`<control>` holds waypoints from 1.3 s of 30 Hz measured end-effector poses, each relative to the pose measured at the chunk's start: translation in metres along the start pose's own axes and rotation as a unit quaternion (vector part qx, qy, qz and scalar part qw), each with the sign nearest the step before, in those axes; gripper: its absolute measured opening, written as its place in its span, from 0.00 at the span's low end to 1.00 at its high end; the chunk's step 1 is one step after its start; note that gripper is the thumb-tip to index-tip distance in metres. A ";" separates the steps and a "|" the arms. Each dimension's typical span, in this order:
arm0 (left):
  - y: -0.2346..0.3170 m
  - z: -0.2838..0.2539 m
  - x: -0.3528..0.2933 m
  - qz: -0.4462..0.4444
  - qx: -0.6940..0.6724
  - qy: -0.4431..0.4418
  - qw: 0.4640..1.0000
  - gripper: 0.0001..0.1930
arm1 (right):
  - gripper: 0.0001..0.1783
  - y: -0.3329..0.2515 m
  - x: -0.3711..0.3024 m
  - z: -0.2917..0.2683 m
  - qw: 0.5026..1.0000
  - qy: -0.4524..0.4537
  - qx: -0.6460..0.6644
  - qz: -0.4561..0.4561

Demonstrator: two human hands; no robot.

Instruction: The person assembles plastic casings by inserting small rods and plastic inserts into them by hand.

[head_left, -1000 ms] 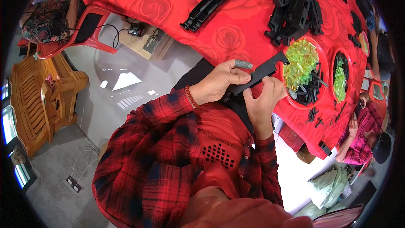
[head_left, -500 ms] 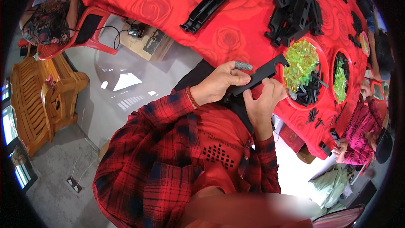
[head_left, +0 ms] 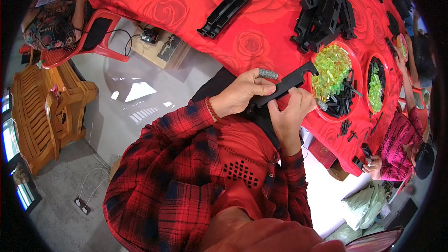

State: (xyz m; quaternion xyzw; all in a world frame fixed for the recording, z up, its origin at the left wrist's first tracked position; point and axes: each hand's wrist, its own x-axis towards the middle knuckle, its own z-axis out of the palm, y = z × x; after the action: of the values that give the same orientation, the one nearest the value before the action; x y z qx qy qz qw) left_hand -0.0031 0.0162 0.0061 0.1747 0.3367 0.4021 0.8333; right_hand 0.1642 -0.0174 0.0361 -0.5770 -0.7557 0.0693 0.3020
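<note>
Both my hands hold one long black plastic part (head_left: 290,84) with a hooked far end, tilted up to the right over the table's near edge. My left hand (head_left: 246,89) grips its lower end, thumb on top, and a grey wrap covers the index finger. The fingers of my right hand (head_left: 294,109) pinch the part's near side along its middle; a grey wrap shows on one finger there too. Just right of the part's hooked end lies a red tray (head_left: 338,118) of yellow-green clear pieces (head_left: 330,71) and small black pieces (head_left: 340,103).
On the red rose-patterned tablecloth (head_left: 177,7) lie a single black frame (head_left: 227,10) and a pile of black frames (head_left: 324,16). A second red tray (head_left: 371,60) stands farther right. Co-workers sit at both sides; a carton (head_left: 161,51) is below the table's left edge.
My hands and the black part stay nearly in place. At the right, a co-worker's arm now reaches out over the table.
</note>
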 end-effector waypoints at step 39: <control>-0.014 0.002 0.005 0.169 0.322 0.039 0.931 0.10 | 0.30 -0.004 0.020 0.010 0.997 -0.054 -0.046 -0.023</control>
State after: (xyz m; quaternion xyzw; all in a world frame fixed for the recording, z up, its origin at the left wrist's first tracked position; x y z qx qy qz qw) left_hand 0.0084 0.0111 -0.0027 0.4723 0.4456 0.4132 0.6385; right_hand 0.1523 0.0018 0.0379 -0.5679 -0.7866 0.0581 0.2353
